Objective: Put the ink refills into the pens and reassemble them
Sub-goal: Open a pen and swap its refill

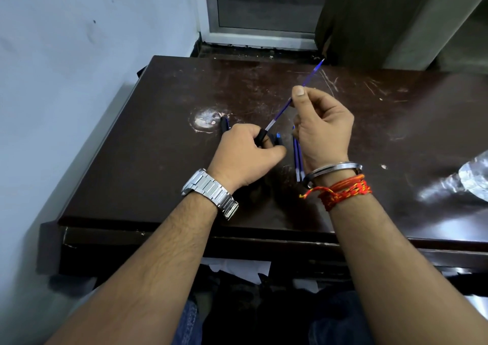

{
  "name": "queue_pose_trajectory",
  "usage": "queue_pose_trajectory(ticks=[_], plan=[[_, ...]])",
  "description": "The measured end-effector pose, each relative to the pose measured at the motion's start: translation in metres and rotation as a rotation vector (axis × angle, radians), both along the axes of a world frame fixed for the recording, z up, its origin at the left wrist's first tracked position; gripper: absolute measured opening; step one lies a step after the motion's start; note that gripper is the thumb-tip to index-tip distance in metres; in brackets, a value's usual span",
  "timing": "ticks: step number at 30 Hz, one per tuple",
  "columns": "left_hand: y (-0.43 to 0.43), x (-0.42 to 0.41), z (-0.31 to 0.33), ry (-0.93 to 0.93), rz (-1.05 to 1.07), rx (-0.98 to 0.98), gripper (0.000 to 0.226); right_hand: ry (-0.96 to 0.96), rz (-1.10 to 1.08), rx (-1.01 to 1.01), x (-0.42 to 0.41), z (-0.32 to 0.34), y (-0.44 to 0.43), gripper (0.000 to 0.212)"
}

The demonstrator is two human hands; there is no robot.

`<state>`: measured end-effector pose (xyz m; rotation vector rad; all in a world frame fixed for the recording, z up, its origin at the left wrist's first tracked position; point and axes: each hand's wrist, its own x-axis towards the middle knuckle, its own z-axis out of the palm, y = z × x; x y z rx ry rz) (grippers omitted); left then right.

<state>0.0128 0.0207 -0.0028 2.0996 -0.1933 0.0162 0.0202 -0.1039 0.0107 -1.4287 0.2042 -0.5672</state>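
I see both hands working above a dark, scratched wooden table (396, 138). My left hand (245, 152) is clenched around a black pen barrel (261, 136), of which only the open end shows between the fingers. My right hand (322, 125) pinches a blue ink refill (307, 80) between thumb and fingers. The refill runs on a diagonal: its far end points toward 1 o'clock, above the table's far edge, and its pale near end meets the mouth of the barrel at 7 o'clock. How far it has entered the barrel I cannot tell.

Spare refills (298, 157) lie flat on the table just beside the right wrist, partly hidden by the right hand. A blue-tipped pen part (278, 138) lies between the two hands, touching or nearly touching the left fingers. Another dark pen piece (225, 124) shows at 11 o'clock of the left hand, next to a pale worn patch (206, 120) in the table finish.

The left wrist carries a metal watch (211, 189). The right wrist carries a steel bangle (335, 169) and red-orange threads (343, 191). A crumpled clear plastic bottle (470, 178) lies at the table's 3 o'clock edge.
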Motion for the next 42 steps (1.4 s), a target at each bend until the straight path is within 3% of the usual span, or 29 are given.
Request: queue_pose_trajectory(ticks=[3, 5, 9, 13, 15, 20, 27, 30, 32, 34, 39, 42], plan=[[-0.002, 0.0, 0.001, -0.009, 0.024, -0.048, 0.024, 0.036, 0.152, -0.107, -0.004, 0.001, 0.005, 0.011], [-0.002, 0.001, 0.002, -0.015, 0.067, -0.09, 0.024, 0.101, 0.262, -0.161, -0.007, 0.001, 0.008, 0.025], [0.001, 0.004, 0.003, -0.016, 0.186, -0.171, 0.019, 0.24, 0.067, -0.202, -0.004, 0.0, 0.0, 0.046], [0.004, 0.007, 0.004, 0.085, 0.186, -0.284, 0.025, 0.369, -0.018, -0.767, -0.005, -0.006, -0.01, 0.036], [0.003, 0.008, 0.004, 0.151, 0.179, -0.331, 0.024, 0.422, 0.042, -0.881, -0.006, -0.008, -0.011, 0.025], [0.003, 0.006, 0.005, 0.212, 0.163, -0.404, 0.021, 0.452, 0.049, -0.917, -0.007, -0.007, -0.009, 0.008], [0.004, 0.006, 0.009, 0.309, 0.083, -0.537, 0.017, 0.57, 0.063, -0.889, -0.006, -0.01, -0.007, 0.008], [0.007, 0.004, 0.009, 0.308, 0.027, -0.552, 0.005, 0.486, 0.031, -0.901, -0.006, -0.011, -0.008, 0.01], [0.009, 0.002, 0.009, 0.275, 0.025, -0.523, 0.006, 0.373, -0.053, -0.837, -0.005, -0.009, -0.008, 0.012], [0.01, 0.002, 0.009, 0.272, 0.009, -0.482, 0.006, 0.294, -0.085, -0.623, -0.002, -0.007, -0.008, 0.015], [0.009, 0.001, 0.006, 0.314, -0.061, -0.398, 0.009, 0.221, 0.107, 0.099, 0.003, 0.001, -0.003, 0.014], [0.009, 0.001, 0.005, 0.312, -0.109, -0.34, 0.008, 0.208, 0.227, 0.303, 0.0, 0.006, -0.003, 0.014]])
